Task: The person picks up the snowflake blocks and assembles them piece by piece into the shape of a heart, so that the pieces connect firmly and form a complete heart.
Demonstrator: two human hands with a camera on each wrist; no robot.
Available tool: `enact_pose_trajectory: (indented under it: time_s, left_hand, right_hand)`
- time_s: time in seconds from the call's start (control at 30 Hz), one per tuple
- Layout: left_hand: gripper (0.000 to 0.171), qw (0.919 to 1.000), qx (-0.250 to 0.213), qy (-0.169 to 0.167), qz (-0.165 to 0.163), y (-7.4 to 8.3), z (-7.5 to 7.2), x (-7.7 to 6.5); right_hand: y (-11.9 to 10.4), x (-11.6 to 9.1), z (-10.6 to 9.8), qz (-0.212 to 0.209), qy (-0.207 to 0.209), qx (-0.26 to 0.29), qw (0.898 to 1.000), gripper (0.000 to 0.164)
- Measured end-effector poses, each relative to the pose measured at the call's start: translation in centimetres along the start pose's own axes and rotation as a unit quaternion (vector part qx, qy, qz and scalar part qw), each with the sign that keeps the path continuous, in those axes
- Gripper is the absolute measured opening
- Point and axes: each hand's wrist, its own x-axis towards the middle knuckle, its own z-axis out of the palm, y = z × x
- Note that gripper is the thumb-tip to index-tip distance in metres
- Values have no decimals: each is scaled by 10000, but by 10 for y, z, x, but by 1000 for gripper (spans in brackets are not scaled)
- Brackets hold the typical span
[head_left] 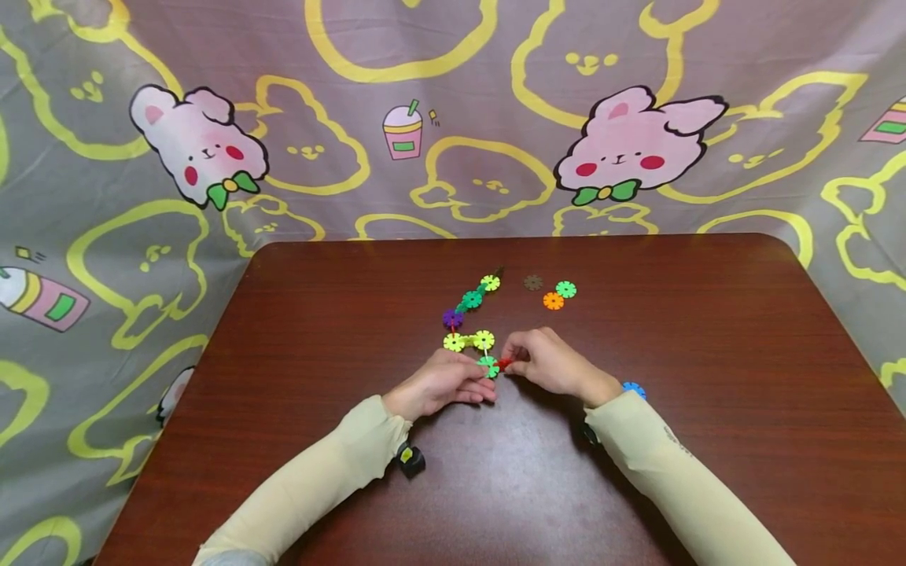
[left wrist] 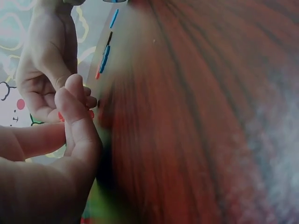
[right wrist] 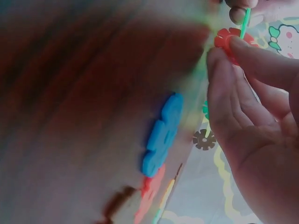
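Observation:
A chain of snowflake discs [head_left: 470,317] in yellow, purple and green runs across the middle of the brown table [head_left: 297,330]. At its near end my left hand [head_left: 444,381] pinches a green disc [head_left: 488,365]. My right hand [head_left: 543,363] pinches a red disc [head_left: 503,362] pressed against that green one. In the right wrist view the red disc [right wrist: 226,39] sits between my fingertips with the thin green disc [right wrist: 245,21] edge-on above it. The left wrist view shows both hands meeting, blurred.
Three loose discs lie at the back: brown [head_left: 533,282], green [head_left: 565,289], orange [head_left: 553,301]. A blue disc [head_left: 634,388] lies by my right wrist, seen large as a blue disc [right wrist: 162,134] in the right wrist view. Cartoon-print cloth [head_left: 212,149] hangs behind.

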Motion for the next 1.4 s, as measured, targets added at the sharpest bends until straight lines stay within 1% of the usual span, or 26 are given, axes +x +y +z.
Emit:
enact_pose_trajectory:
  time_s: [0.1, 0.17, 0.33, 0.43, 0.53, 0.7, 0.77, 0.87, 1.0, 1.17, 1.3, 1.4]
  left_hand:
    - [27, 10000, 10, -53, -23, 1, -2, -1]
    - [26, 10000, 25, -79, -18, 1, -3, -2]
    - [22, 9998, 151, -100, -24, 1, -8, -3]
    - [21, 9997, 237, -84, -14, 0, -11, -4]
    - [19, 9997, 215, -76, -41, 0, -12, -4]
    - [13, 9996, 229, -138, -50, -2, -14, -4]
    - [10, 9995, 258, -157, -41, -3, -15, -3]
    - [7, 9995, 259, -160, -34, -4, -15, -3]
    - [10, 9994, 268, -202, -16, -4, -15, -3]
    - [18, 9992, 333, -221, -29, -3, -16, -2]
    - [19, 9992, 327, -218, -50, -3, -15, -2]
    - [18, 9993, 314, -207, -55, -3, -15, -2]
  right_hand:
    - [1, 0, -4, 26, -204, 120, 9997, 10]
    - [2, -1, -8, 100, -262, 226, 9994, 13]
    - [9, -6, -26, 293, -206, 437, 9984, 19]
    - [17, -11, -38, 468, -153, 400, 9980, 20]
    - [25, -18, -49, 687, -141, 332, 9970, 21]
    - [37, -29, -61, 1000, -270, 265, 9943, 23]
    - [41, -33, -63, 1036, -355, 202, 9938, 24]
    - [45, -36, -62, 962, -471, 13, 9942, 27]
    - [49, -35, -58, 813, -519, -265, 9950, 29]
    - [51, -33, -55, 825, -525, -376, 9945, 23]
    - [50, -31, -54, 832, -558, -406, 9941, 17]
    - [48, -31, -54, 803, -554, -470, 9941, 17]
